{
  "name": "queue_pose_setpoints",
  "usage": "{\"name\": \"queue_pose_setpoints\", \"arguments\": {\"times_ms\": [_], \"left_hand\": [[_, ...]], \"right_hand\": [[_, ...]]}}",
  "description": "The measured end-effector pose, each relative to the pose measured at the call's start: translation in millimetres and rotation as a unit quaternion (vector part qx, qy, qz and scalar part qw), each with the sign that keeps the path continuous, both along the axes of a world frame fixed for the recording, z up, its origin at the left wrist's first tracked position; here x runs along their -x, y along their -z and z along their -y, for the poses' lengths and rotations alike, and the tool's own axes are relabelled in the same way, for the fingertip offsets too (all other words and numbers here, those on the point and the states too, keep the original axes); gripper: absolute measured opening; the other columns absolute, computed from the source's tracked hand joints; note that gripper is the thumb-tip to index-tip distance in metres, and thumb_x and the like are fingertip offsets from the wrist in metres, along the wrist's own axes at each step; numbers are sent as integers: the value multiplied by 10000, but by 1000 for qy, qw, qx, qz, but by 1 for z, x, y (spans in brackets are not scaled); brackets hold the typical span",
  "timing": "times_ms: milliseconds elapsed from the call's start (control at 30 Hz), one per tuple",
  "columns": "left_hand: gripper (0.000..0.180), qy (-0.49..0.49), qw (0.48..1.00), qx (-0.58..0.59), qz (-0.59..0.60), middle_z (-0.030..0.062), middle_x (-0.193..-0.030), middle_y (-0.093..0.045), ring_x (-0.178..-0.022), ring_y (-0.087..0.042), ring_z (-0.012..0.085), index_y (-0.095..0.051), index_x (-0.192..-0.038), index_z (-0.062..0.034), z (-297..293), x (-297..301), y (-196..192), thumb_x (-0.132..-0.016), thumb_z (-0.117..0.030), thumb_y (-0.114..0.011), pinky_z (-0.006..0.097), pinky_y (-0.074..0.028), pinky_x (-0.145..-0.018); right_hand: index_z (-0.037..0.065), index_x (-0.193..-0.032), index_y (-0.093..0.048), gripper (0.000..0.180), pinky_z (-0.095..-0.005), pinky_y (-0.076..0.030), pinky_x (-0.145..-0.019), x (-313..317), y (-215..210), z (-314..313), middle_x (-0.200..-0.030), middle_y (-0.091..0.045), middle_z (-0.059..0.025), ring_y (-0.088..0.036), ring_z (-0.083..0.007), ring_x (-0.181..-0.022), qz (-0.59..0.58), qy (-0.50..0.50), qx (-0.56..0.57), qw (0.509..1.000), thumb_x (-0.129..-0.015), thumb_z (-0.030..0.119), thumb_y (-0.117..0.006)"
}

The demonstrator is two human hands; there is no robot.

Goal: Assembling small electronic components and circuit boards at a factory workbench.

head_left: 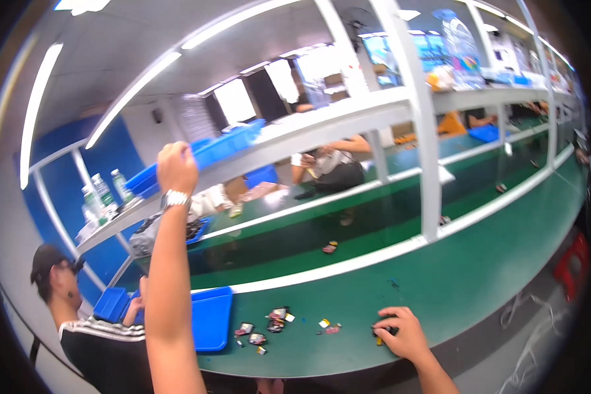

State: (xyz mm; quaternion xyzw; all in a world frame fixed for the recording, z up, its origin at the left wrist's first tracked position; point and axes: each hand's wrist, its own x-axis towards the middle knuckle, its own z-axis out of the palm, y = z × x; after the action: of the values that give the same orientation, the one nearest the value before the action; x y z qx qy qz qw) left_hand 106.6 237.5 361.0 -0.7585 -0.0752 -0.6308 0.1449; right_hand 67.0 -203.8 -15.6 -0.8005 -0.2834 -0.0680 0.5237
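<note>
My left hand [177, 169] is raised to the upper shelf, against the near side of a long blue tray [226, 146]. Its fingers are curled, and whatever they hold is hidden. Low on the right, my right hand [402, 333] rests at the green tabletop [348, 295], fingers closed around a small black piece [382, 330] with a yellow bit showing below. Left of it lie a few tiny scraps [328, 325]. Farther left is a loose group of small black, red and white parts [278, 319].
A blue tray [211, 322] sits beyond my left forearm. At the left a person in a black cap [49, 262] sits close. White shelf posts [423, 131] and a rail cross ahead. Clear bottles [102, 190] stand on the shelf; another person's hands [315, 161] work across the bench.
</note>
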Motion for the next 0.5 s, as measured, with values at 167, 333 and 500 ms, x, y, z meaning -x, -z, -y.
{"name": "queue_pose_setpoints", "arguments": {"times_ms": [167,333,500], "left_hand": [[83,220,949,91,-207,155,-865,-674,-849,-653,373,-684,-884,-37,111,3,149,-900,-115,-663,450,-521,-781],[91,356,784,205,-465,142,-923,-704,-820,-678,312,-724,-938,-41,177,-24,295,-871,-96,-698,424,-544,-764],[187,346,711,243,-561,126,-977,-727,-831,-687,233,-766,-1058,-35,194,-50,334,-879,-79,-734,366,-554,-783]], "right_hand": [[126,-929,-808,104,-388,-508,-985,-2,-6,0,-1202,-697,-44,-589,-265,-1196,-11,-21,-3,1000,-860,184,-757],[104,-917,-797,107,-367,-532,-941,-2,-6,-2,-1193,-698,-26,-592,-234,-1189,-27,-55,1,998,-888,188,-738],[109,-926,-797,112,-368,-537,-933,1,-5,1,-1183,-700,-19,-596,-227,-1174,-36,-45,-1,998,-892,196,-735]]}}
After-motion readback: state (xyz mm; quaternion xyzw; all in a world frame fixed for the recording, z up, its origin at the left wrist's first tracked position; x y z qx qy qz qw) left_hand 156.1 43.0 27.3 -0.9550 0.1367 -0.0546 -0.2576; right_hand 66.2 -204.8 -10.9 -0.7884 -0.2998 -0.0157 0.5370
